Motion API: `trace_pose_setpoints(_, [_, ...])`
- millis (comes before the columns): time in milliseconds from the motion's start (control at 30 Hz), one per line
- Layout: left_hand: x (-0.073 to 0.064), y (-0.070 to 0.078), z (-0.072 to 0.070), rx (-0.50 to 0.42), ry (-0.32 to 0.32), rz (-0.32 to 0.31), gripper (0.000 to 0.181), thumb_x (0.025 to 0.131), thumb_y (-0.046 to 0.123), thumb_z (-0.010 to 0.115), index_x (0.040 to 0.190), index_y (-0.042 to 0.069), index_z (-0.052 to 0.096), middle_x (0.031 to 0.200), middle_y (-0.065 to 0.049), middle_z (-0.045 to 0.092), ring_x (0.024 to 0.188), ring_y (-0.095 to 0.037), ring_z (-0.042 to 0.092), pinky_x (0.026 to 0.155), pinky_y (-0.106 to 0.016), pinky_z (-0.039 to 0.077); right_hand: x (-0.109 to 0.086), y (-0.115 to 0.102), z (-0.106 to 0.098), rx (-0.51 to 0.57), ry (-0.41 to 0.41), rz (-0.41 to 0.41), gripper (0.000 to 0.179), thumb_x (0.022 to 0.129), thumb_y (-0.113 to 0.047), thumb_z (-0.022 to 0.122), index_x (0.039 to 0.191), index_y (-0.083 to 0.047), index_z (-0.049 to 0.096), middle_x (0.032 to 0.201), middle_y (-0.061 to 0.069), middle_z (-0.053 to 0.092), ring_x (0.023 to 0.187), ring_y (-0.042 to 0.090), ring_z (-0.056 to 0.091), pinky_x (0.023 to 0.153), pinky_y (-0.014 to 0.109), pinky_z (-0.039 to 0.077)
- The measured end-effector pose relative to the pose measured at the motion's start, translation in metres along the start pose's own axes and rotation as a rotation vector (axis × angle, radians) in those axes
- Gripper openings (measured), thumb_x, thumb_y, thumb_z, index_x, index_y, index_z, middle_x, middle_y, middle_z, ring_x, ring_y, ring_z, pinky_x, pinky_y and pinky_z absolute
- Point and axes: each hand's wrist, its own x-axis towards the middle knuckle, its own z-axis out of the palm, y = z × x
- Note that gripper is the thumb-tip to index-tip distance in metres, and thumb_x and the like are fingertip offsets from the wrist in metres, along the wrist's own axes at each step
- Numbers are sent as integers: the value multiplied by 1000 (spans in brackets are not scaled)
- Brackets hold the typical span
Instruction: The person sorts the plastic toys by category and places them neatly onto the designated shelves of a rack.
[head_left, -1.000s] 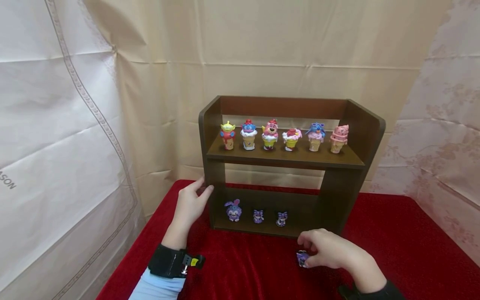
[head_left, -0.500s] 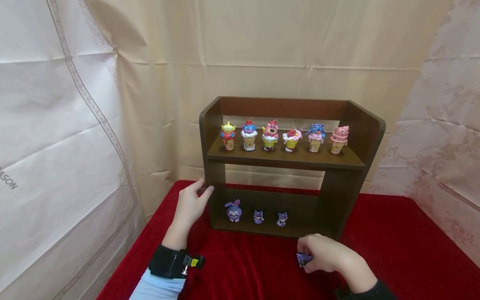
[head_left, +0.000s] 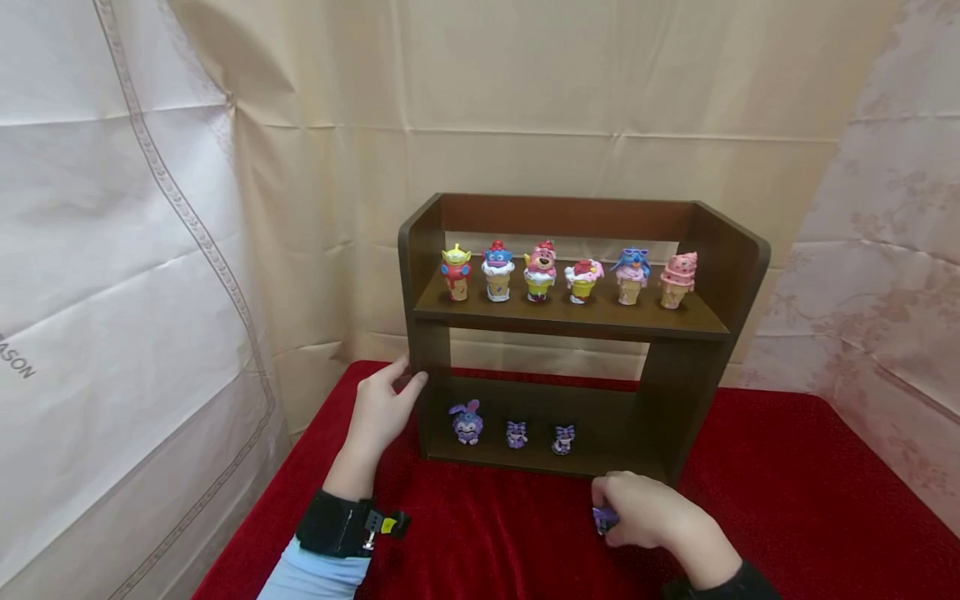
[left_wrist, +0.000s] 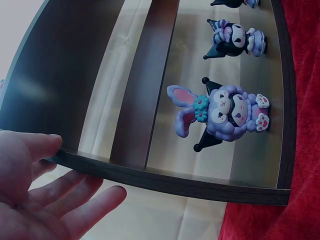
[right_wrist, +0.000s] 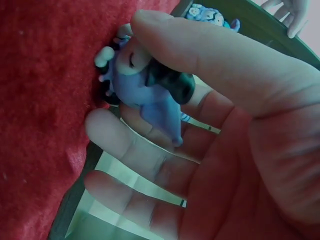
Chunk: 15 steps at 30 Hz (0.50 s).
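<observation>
My left hand (head_left: 386,404) holds the left side panel of a dark brown two-tier shelf (head_left: 570,325); in the left wrist view its thumb lies at the panel's edge, the other fingers along the outside. Just in front of the shelf, my right hand (head_left: 645,512) pinches a small purple and black figurine (right_wrist: 145,92) close over the red cloth; its thumb covers part of the figurine. On the lower tier stand a purple bunny-eared figurine (left_wrist: 232,112) and two smaller purple and black figurines, one in the middle (head_left: 516,433) and one further right (head_left: 563,438).
Several ice-cream-cone figurines line the upper tier, from a yellow and red one (head_left: 455,275) to a pink one (head_left: 678,279). Red velvet cloth (head_left: 480,533) covers the table. Beige sheeting (head_left: 540,100) hangs behind the shelf.
My right hand has closed in around the small figurine and lowered slightly toward the near side. My left hand and the shelf have stayed in place.
</observation>
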Motion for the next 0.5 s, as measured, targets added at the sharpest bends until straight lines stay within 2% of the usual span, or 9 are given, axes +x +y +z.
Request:
trace_pose_setpoints(233, [-1,2,-1,7,2,-1,44,99,21,69,142,15,63,130,-10,68,111,-28,69,86,-43,60,0,-1,-1,-9,2,15,28,76,-14,88,95,-19,69,84,-8,60,75,13,55,66,38,51])
trace_pose_setpoints(500, [-1,2,-1,6,3,5,44,99,21,69,141,14,63,128,-11,69,110,-27,69,85,-43,60,-7,2,-7,-23,87,-69,28,78,-14,87,99,-16,70,90,-8,61,76,11,56,65,37,53])
